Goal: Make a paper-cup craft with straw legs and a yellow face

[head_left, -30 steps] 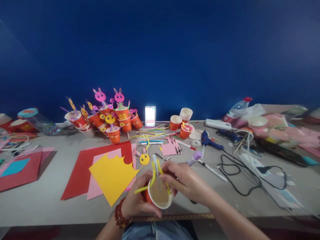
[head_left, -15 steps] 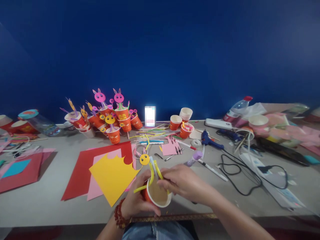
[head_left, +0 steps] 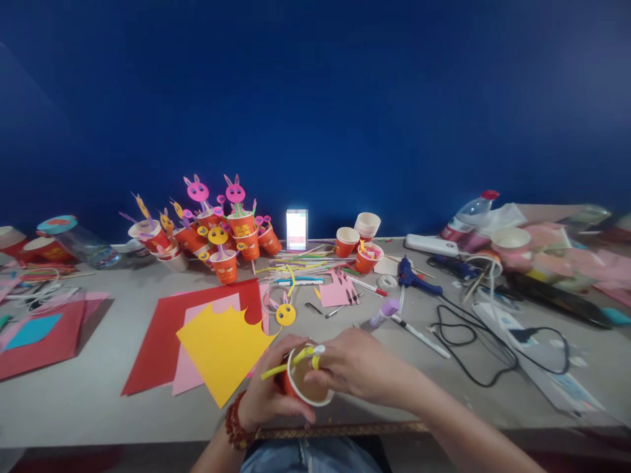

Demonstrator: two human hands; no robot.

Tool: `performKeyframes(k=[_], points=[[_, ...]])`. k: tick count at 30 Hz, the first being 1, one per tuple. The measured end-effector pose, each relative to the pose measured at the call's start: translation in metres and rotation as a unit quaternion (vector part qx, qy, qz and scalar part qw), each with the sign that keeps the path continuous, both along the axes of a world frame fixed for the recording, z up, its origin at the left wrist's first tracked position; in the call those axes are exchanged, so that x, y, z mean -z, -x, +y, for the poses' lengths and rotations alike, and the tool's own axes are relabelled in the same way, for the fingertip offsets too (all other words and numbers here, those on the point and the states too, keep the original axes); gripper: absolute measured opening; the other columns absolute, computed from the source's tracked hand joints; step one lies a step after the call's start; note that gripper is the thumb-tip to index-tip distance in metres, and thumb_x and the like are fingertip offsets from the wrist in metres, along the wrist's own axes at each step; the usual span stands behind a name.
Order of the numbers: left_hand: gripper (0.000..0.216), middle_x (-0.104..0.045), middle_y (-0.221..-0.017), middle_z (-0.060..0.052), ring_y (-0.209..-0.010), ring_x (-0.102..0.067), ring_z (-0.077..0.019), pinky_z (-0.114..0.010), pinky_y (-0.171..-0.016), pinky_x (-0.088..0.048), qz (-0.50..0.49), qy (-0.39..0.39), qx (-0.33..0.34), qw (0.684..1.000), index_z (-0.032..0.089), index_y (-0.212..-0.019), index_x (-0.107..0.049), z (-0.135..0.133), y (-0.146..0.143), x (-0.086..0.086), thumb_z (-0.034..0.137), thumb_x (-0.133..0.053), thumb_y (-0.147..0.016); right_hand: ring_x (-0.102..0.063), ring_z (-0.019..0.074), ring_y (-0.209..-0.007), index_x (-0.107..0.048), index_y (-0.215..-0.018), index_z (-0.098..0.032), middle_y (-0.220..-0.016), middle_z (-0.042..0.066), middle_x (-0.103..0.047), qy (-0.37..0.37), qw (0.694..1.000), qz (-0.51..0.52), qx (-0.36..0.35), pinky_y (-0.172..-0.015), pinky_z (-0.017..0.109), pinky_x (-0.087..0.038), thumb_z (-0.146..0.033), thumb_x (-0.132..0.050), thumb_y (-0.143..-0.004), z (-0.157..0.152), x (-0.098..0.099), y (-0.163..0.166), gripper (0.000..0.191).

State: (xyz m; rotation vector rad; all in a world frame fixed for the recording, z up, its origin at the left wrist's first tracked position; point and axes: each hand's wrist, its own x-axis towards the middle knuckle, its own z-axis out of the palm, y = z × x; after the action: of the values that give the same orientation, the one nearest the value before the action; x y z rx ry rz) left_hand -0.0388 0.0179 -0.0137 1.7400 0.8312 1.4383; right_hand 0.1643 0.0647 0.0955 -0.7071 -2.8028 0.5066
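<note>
My left hand (head_left: 269,387) is wrapped round a red paper cup (head_left: 313,399), its open white mouth tilted toward me. A yellow pipe cleaner (head_left: 274,373) sticks out over the cup's left rim. At the mouth, my right hand (head_left: 348,368) pinches the bundled yellow and whitish pipe cleaners (head_left: 315,358), with its fingertips inside the rim. Their lower ends are hidden by my fingers. A yellow paper rabbit face (head_left: 285,314) with pink ears lies on the table just beyond the cup.
Yellow paper (head_left: 221,355) lies over pink and red sheets (head_left: 148,341) at left. Finished cup figures (head_left: 227,268) stand behind. A glue stick (head_left: 384,312), a white marker (head_left: 421,336), a blue glue gun (head_left: 417,279) with its black cord and a power strip (head_left: 532,361) are at right.
My right hand has drawn the pipe cleaners down and toward the cup, so their tops now sit lower, near the rim. My left hand keeps its hold on the cup.
</note>
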Motion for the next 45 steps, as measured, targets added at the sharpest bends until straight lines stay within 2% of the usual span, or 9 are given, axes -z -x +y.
performKeyframes(k=[5,8,14,19,24,26,30,35,45], points=[[0.093,-0.069,-0.12,-0.012,-0.105,-0.069,-0.0338,-0.041,-0.09,-0.055,-0.058,0.008,-0.001,0.998,0.028,-0.13,-0.058,0.002,0.001,0.003,0.06,-0.088,-0.048,-0.065,0.017,-0.07,-0.069,-0.095,-0.021,-0.082,0.003,-0.074,0.055,0.995,0.079,-0.001,-0.059,0.026,-0.035,-0.049,-0.044,-0.103,0.0,-0.003,-0.001,0.039],[0.089,-0.07,-0.116,-0.01,-0.101,-0.07,-0.0311,-0.039,-0.088,-0.055,-0.054,0.004,0.005,0.999,0.03,-0.128,-0.059,0.003,0.0,0.0,0.06,-0.087,-0.049,-0.062,0.0149,-0.062,-0.068,-0.091,-0.02,-0.077,0.002,-0.072,0.075,0.989,0.12,0.053,-0.058,0.025,-0.035,-0.052,-0.048,-0.1,-0.002,-0.003,0.001,0.039],[0.091,-0.07,-0.113,-0.011,-0.099,-0.07,-0.0327,-0.042,-0.085,-0.057,-0.024,-0.007,-0.013,1.0,0.028,-0.128,-0.06,0.002,0.0,-0.004,0.062,-0.087,-0.049,-0.047,0.0114,-0.051,-0.061,-0.072,-0.018,-0.062,-0.001,-0.059,0.038,0.979,0.158,0.126,-0.052,0.025,-0.028,-0.037,-0.053,-0.096,-0.005,0.006,0.008,0.032],[0.089,-0.07,-0.115,-0.011,-0.101,-0.07,-0.033,-0.042,-0.086,-0.057,-0.025,-0.013,-0.033,0.999,0.028,-0.129,-0.06,-0.001,0.001,0.002,0.067,-0.082,-0.052,-0.044,0.0106,-0.052,-0.051,-0.058,-0.018,-0.06,-0.002,-0.053,0.074,0.974,0.17,0.133,-0.052,0.024,-0.028,-0.031,-0.056,-0.093,-0.006,0.008,0.008,0.038],[0.091,-0.07,-0.115,-0.011,-0.103,-0.069,-0.0333,-0.043,-0.088,-0.056,-0.025,-0.004,-0.067,0.997,0.027,-0.126,-0.062,-0.002,0.0,0.003,0.069,-0.082,-0.047,-0.053,0.0136,-0.062,-0.07,-0.083,-0.018,-0.07,0.0,-0.062,0.129,0.968,0.169,0.132,-0.057,0.024,-0.034,-0.03,-0.061,-0.094,-0.008,0.006,0.005,0.019],[0.093,-0.07,-0.116,-0.011,-0.103,-0.069,-0.034,-0.044,-0.089,-0.056,-0.024,0.002,-0.056,0.998,0.027,-0.126,-0.061,-0.002,0.0,0.002,0.069,-0.083,-0.046,-0.053,0.0152,-0.066,-0.072,-0.089,-0.02,-0.07,0.0,-0.063,0.12,0.967,0.189,0.125,-0.061,0.025,-0.036,-0.03,-0.062,-0.094,-0.008,0.005,0.004,0.015],[0.096,-0.07,-0.117,-0.012,-0.103,-0.07,-0.0352,-0.046,-0.089,-0.057,-0.019,-0.007,-0.037,0.999,0.026,-0.127,-0.061,-0.001,0.0,0.002,0.068,-0.085,-0.044,-0.053,0.0159,-0.065,-0.071,-0.083,-0.018,-0.068,0.001,-0.063,0.082,0.965,0.218,0.121,-0.063,0.026,-0.038,-0.023,-0.065,-0.089,-0.011,0.002,0.005,0.01],[0.1,-0.071,-0.115,-0.011,-0.102,-0.07,-0.0337,-0.043,-0.089,-0.057,-0.047,-0.049,-0.012,0.998,0.029,-0.132,-0.058,-0.004,-0.002,-0.002,0.066,-0.085,-0.044,-0.055,0.0158,-0.064,-0.068,-0.076,-0.018,-0.066,0.001,-0.061,0.082,0.966,0.202,0.14,-0.06,0.025,-0.039,-0.015,-0.062,-0.083,-0.019,-0.001,0.009,0.01],[0.096,-0.071,-0.115,-0.008,-0.101,-0.069,-0.0292,-0.039,-0.09,-0.055,-0.095,-0.037,0.008,0.995,0.03,-0.132,-0.058,-0.006,-0.004,0.0,0.067,-0.084,-0.048,-0.059,0.0185,-0.073,-0.066,-0.08,-0.018,-0.075,0.004,-0.065,0.014,0.969,0.222,0.107,-0.07,0.03,-0.042,-0.02,-0.06,-0.088,-0.025,-0.001,0.012,0.01]])
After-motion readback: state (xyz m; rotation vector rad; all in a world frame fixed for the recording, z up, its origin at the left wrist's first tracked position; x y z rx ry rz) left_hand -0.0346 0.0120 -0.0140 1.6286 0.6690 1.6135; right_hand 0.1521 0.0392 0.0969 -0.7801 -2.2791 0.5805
